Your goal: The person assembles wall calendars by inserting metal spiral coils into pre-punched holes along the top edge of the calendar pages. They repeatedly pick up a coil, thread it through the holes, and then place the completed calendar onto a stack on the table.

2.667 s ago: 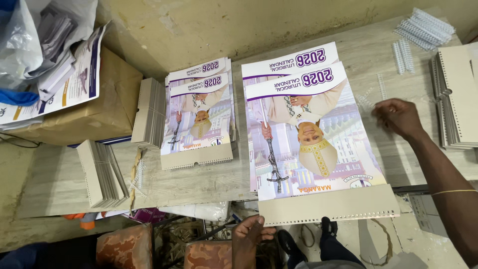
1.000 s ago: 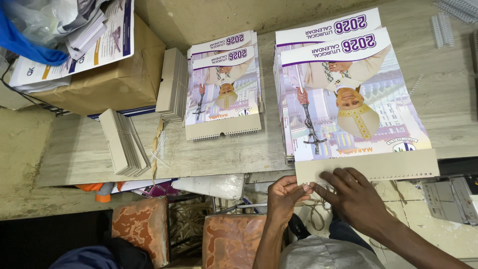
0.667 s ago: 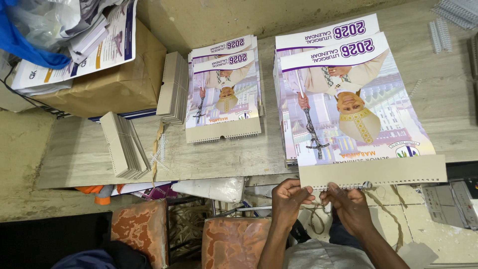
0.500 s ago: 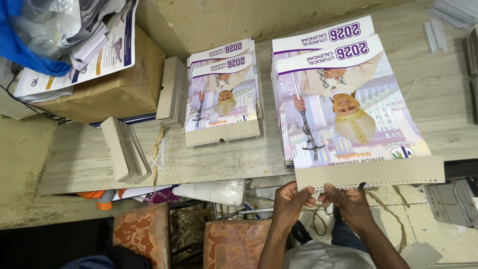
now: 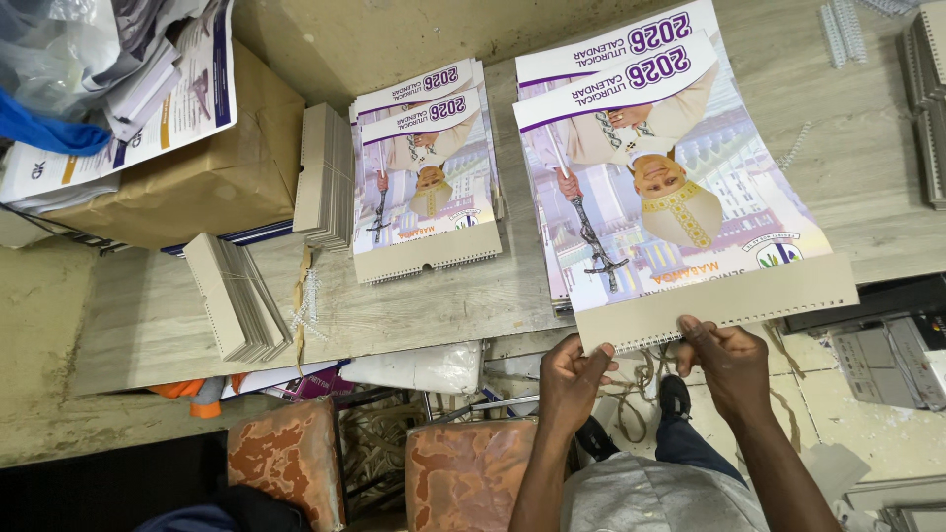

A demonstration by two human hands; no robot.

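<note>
Head view: the left hand [image 5: 572, 379] and the right hand [image 5: 731, 363] both grip the near edge of a large wall calendar [image 5: 670, 187], fingers curled over its punched grey backing strip [image 5: 717, 303]. The left hand holds the strip's left corner, the right hand a point further along, with the thumb on top. The calendar lies face up on a stack of like sheets at the front of the wooden bench [image 5: 148, 315], its strip overhanging the bench edge. Just beside it to the left sits a smaller calendar stack [image 5: 424, 177]. Left of that stand a pile of grey card strips [image 5: 325, 177] and a second, fanned pile [image 5: 235, 296]. A brown cardboard box [image 5: 207, 177] carries loose printed sheets. White binding combs [image 5: 843, 30] lie at the far right. Two patterned cushions [image 5: 463, 473] sit below the bench.
</note>
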